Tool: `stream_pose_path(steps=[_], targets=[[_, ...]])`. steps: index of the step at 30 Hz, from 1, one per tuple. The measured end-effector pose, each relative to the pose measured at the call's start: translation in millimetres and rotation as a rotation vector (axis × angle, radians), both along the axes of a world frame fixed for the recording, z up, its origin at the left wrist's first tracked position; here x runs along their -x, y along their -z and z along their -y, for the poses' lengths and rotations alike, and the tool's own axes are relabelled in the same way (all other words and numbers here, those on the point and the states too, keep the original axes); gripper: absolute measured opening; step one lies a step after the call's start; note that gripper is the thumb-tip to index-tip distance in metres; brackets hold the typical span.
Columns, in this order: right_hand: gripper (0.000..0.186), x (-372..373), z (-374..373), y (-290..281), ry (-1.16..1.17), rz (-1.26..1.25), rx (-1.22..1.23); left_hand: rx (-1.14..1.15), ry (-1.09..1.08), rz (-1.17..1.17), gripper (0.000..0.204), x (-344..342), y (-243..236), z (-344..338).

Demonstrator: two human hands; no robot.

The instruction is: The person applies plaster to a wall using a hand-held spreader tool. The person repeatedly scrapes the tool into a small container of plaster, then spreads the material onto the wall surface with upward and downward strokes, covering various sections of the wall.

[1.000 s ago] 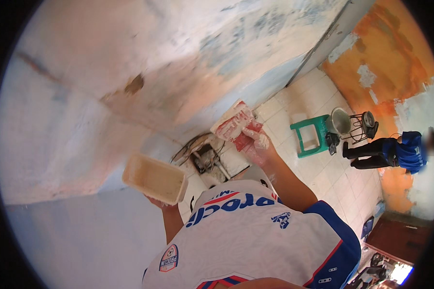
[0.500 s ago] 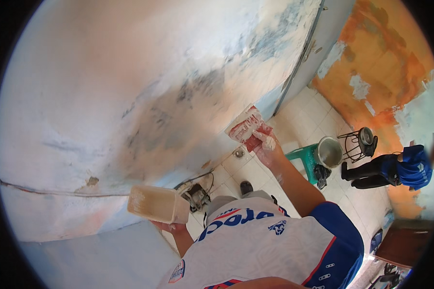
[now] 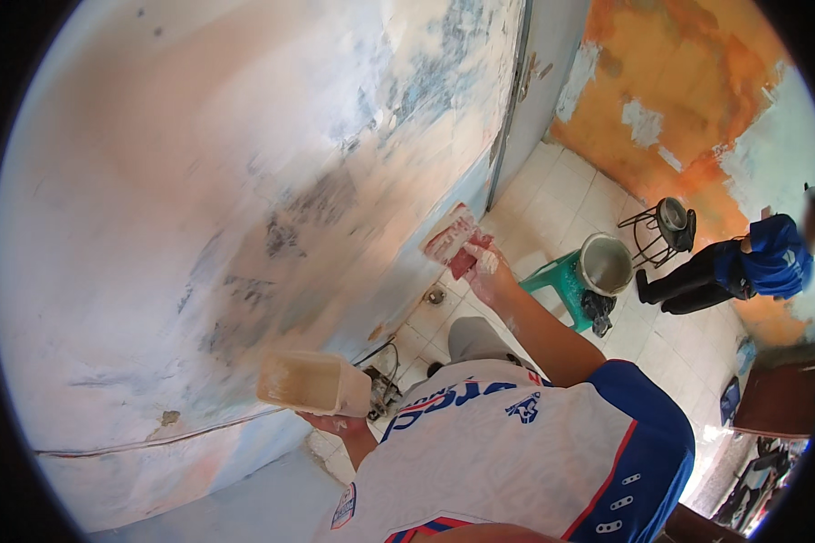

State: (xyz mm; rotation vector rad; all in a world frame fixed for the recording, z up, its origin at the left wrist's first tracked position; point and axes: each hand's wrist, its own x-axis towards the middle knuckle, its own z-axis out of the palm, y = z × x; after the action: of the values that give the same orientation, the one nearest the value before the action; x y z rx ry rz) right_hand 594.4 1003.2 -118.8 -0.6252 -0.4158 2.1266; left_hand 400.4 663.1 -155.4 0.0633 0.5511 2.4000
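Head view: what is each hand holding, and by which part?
The right hand grips a white-smeared red spreader by its end nearest the wrist; the left hand supports a pale tub from beneath, fingers partly hidden.

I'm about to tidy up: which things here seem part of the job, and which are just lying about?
Likely in use:
cream tub, in the left hand
smeared red spreader, in the right hand
patchy wall beside them

Seemingly just standing by:
grey bucket on the green stool (possibly used too)
dark metal stool
black bag

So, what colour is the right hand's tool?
The tool is red with whitish smears, in the head view.
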Motion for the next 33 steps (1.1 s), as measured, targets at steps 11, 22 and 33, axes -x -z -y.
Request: stream_pose_path(steps=[11,22,33], targets=[[0.017,-45,-238,92,0.180,0.062,-0.122,0.241,-0.064,-0.086,0.072,-43,14,-87],[0.021,-55,-426,180,0.272,0.309,0.042,0.295,-0.229,-0.015,0.067,-120,-59,-248],[0.041,21,-458,186,0.676,0.754,-0.263,0.576,-0.432,-0.393,0.078,-147,-82,-286]])
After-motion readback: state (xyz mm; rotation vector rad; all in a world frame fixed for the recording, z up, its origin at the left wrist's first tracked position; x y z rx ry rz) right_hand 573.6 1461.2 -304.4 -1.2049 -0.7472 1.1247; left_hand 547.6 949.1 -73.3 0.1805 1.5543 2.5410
